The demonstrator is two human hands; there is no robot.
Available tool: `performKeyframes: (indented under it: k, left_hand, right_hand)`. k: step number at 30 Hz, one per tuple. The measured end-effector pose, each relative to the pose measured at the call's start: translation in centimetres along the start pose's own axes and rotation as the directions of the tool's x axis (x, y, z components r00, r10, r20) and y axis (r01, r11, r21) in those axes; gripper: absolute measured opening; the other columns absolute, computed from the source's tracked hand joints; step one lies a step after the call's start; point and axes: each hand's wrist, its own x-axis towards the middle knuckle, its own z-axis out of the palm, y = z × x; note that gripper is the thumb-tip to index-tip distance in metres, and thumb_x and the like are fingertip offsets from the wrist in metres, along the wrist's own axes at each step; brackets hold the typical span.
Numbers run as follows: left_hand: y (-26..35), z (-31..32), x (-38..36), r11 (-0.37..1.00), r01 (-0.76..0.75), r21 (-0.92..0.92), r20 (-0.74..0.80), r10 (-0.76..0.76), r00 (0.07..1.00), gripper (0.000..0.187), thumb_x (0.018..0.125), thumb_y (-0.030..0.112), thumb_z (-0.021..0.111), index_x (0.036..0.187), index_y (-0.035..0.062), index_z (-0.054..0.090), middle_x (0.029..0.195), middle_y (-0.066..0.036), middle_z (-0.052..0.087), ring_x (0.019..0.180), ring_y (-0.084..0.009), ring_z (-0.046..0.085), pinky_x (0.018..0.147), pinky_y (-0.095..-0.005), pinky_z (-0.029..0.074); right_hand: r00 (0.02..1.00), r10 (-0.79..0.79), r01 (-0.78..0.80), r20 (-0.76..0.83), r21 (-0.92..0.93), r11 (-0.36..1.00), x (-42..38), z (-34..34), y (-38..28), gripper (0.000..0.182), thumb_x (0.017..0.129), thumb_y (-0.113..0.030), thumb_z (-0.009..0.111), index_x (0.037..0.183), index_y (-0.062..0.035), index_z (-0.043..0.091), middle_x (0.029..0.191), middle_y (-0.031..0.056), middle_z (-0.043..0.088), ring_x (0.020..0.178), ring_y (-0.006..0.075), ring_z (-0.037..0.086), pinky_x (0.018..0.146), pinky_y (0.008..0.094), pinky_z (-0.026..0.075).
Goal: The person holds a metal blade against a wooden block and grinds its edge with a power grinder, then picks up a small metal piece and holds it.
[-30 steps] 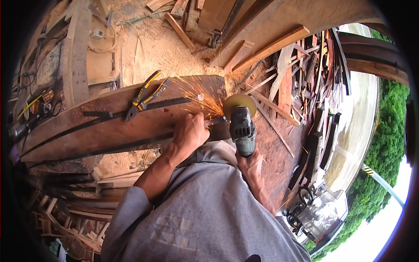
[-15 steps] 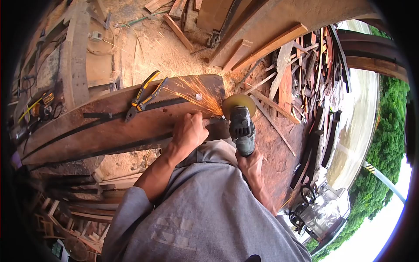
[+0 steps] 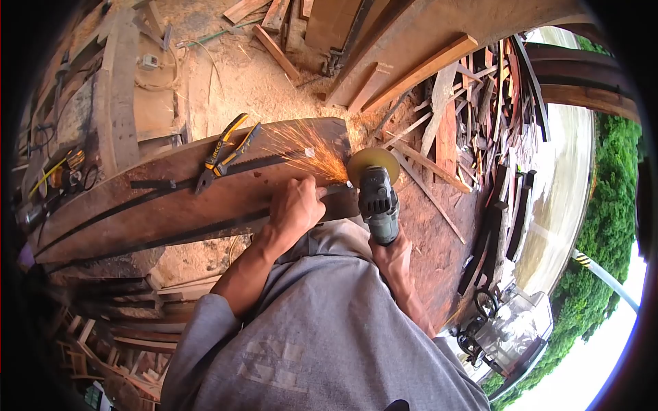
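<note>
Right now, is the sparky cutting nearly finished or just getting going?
Still going. The right hand runs the grinder, its disc throwing sparks across the plank. The left hand pins a dark metal strip there. How much is left, I cannot tell. The pliers lie unused.

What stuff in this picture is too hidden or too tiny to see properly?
Head view, the only view:
- The metal strip's end under the left hand: covered by the hand and the sparks.
- The right hand: its grip on the angle grinder is mostly hidden behind the tool's body.
- The writing on the pliers: too small to read.
- The machine at lower right: warped by the lens edge.
</note>
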Motion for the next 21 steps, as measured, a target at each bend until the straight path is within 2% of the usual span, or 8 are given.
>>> performKeyframes:
  k: [2,6,8,9,11,14,16,21]
  left_hand:
    - [-0.2,0.3,0.2,0.999,-0.031,0.044,-0.067,0.034,0.997,0.015,0.078,0.007,0.062,0.086,-0.0017,0.071,0.077,-0.028,0.069,0.075,-0.0448,0.070,0.072,-0.0517,0.058]
    - [0.1,0.1,0.1,0.998,-0.054,0.020,-0.080,0.055,0.995,0.014,0.079,0.008,0.063,0.086,-0.0026,0.071,0.077,-0.028,0.069,0.076,-0.0447,0.070,0.073,-0.0512,0.058]
    - [0.0,0.2,0.1,0.998,-0.006,0.066,-0.068,0.011,0.998,0.015,0.080,0.009,0.065,0.086,-0.0036,0.071,0.078,-0.029,0.069,0.077,-0.0448,0.071,0.072,-0.0510,0.058]
    - [0.1,-0.1,0.0,0.998,-0.005,0.066,-0.070,0.010,0.997,0.015,0.080,0.009,0.065,0.086,-0.0036,0.071,0.078,-0.029,0.069,0.077,-0.0448,0.071,0.072,-0.0510,0.058]
    - [0.7,-0.6,0.0,1.000,-0.007,0.009,-0.027,0.008,1.000,0.018,0.088,0.013,0.066,0.088,-0.0041,0.068,0.079,-0.033,0.066,0.081,-0.0502,0.067,0.073,-0.0556,0.055]
    - [-0.1,-0.1,0.1,1.000,-0.014,0.007,-0.013,0.014,1.000,0.018,0.088,0.013,0.066,0.088,-0.0041,0.068,0.078,-0.033,0.066,0.080,-0.0505,0.067,0.072,-0.0557,0.054]
    - [-0.2,0.1,-0.1,1.000,-0.017,0.011,-0.026,0.017,1.000,0.017,0.088,0.013,0.066,0.087,-0.0041,0.068,0.078,-0.032,0.066,0.079,-0.0504,0.067,0.071,-0.0556,0.054]
    - [0.2,-0.1,0.2,0.998,0.002,0.064,-0.012,-0.001,1.000,0.015,0.088,0.010,0.066,0.086,-0.0045,0.068,0.078,-0.032,0.066,0.080,-0.0502,0.067,0.071,-0.0551,0.055]
  right_hand:
    - [1.000,0.002,-0.002,0.002,0.008,1.000,0.2,0.0,0.0,0.041,0.077,-0.014,0.072,0.111,0.0070,0.063,0.091,0.0316,0.071,0.092,0.0463,0.073,0.078,0.0481,0.057]
    - [0.999,-0.032,0.031,-0.008,-0.042,0.999,-0.1,0.5,1.5,0.038,0.078,-0.013,0.072,0.110,0.0064,0.063,0.089,0.0299,0.071,0.086,0.0451,0.073,0.076,0.0478,0.057]
    - [0.995,-0.086,0.094,-0.057,0.149,0.984,0.3,1.9,4.3,0.038,0.078,-0.013,0.073,0.109,0.0067,0.063,0.088,0.0301,0.071,0.086,0.0442,0.074,0.076,0.0470,0.057]
    - [1.000,-0.022,0.021,0.004,0.033,0.999,0.0,0.0,0.3,0.037,0.078,-0.013,0.073,0.107,0.0067,0.063,0.088,0.0298,0.071,0.085,0.0427,0.074,0.075,0.0457,0.057]
    - [0.998,-0.068,0.068,-0.017,0.016,0.998,-0.1,0.3,1.3,0.036,0.078,-0.013,0.072,0.107,0.0066,0.063,0.087,0.0294,0.071,0.084,0.0424,0.074,0.074,0.0458,0.057]
    - [0.995,-0.084,0.085,-0.046,0.009,0.996,-0.3,0.3,0.9,0.035,0.078,-0.013,0.073,0.106,0.0069,0.062,0.085,0.0293,0.071,0.082,0.0426,0.074,0.073,0.0462,0.057]
    - [1.000,0.011,-0.011,-0.006,0.042,0.999,-0.2,-0.1,-0.3,0.038,0.078,-0.013,0.073,0.107,0.0077,0.063,0.087,0.0303,0.071,0.086,0.0438,0.074,0.075,0.0464,0.057]
    - [0.999,-0.026,0.026,-0.029,-0.023,0.999,-0.4,0.2,1.2,0.039,0.078,-0.014,0.072,0.110,0.0064,0.063,0.089,0.0306,0.071,0.087,0.0445,0.074,0.076,0.0478,0.057]
